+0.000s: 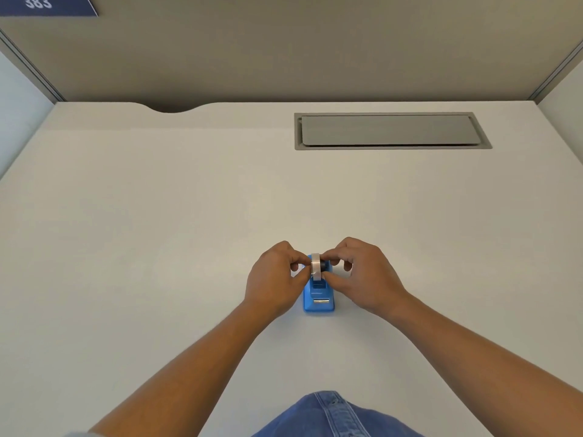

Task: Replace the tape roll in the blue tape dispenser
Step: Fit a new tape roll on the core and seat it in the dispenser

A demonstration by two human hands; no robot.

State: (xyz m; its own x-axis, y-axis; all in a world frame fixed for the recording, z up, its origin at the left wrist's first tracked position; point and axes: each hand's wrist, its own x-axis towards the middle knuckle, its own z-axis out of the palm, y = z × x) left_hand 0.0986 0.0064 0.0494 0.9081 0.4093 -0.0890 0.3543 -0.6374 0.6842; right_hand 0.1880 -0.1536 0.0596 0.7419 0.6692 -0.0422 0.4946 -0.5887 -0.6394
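A small blue tape dispenser (pixel 318 299) stands on the white desk (pixel 157 247), its metal cutter facing me. A clear tape roll (pixel 315 265) sits upright at the top of the dispenser's cradle. My left hand (pixel 274 279) pinches the roll from its left side. My right hand (pixel 366 275) pinches it from the right side, fingertips at the dark hub. The rear of the dispenser is hidden behind my fingers. Whether the roll is fully seated cannot be told.
A grey cable hatch (pixel 391 130) is set into the desk at the back right. A curved cut-out (pixel 170 108) notches the desk's far edge. Partition walls close in the back and both sides. Blue denim (pixel 334 417) shows at the near edge.
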